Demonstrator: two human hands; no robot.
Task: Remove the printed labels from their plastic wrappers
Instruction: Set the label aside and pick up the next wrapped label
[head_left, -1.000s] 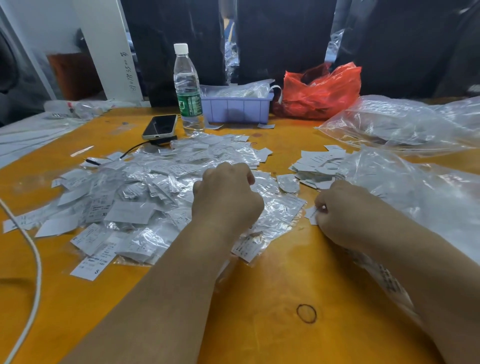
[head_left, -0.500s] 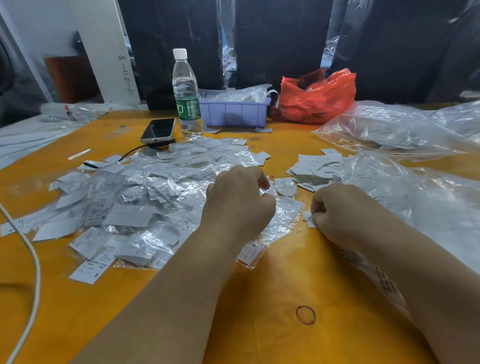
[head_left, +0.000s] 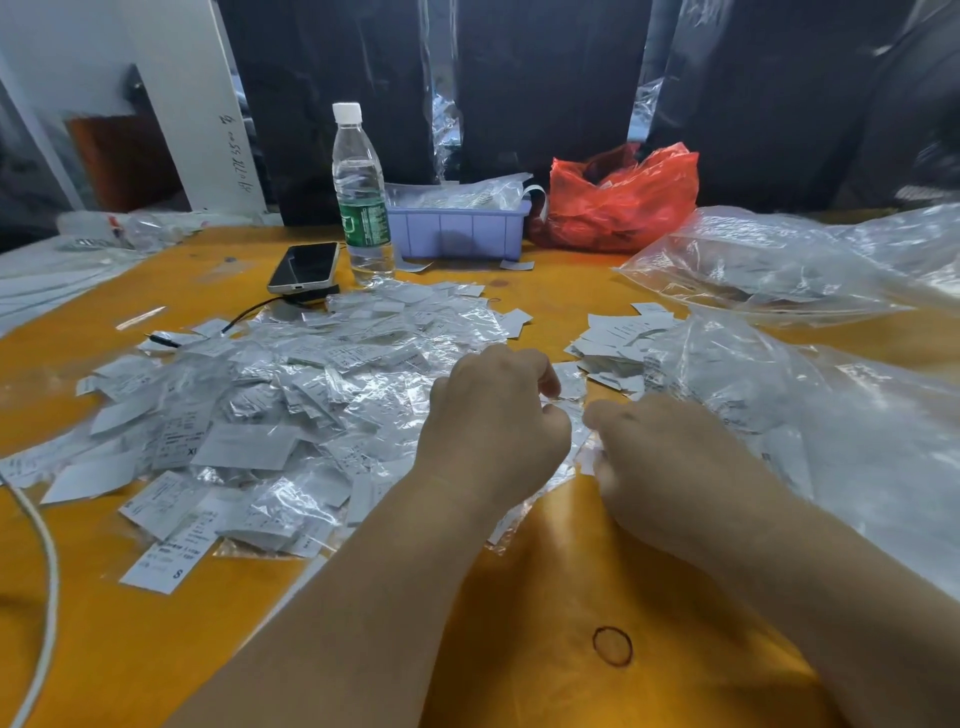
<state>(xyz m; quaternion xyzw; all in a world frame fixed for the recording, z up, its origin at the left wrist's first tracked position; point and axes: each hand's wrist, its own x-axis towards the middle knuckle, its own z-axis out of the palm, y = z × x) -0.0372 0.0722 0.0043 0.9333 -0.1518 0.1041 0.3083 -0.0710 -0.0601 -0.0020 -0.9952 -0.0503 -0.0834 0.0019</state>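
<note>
At an orange table, 2 bare hands meet at the right edge of a heap of wrapped labels. Left hand is curled w/ fingers pinched together on clear plastic film; right hand is curled, knuckles up, just beside it — can't tell what it grips. A stack of bare labels lies beyond the hands, touching a clear plastic bag. Water bottle, phone, purple tray & red bag sit at the far side.
</note>
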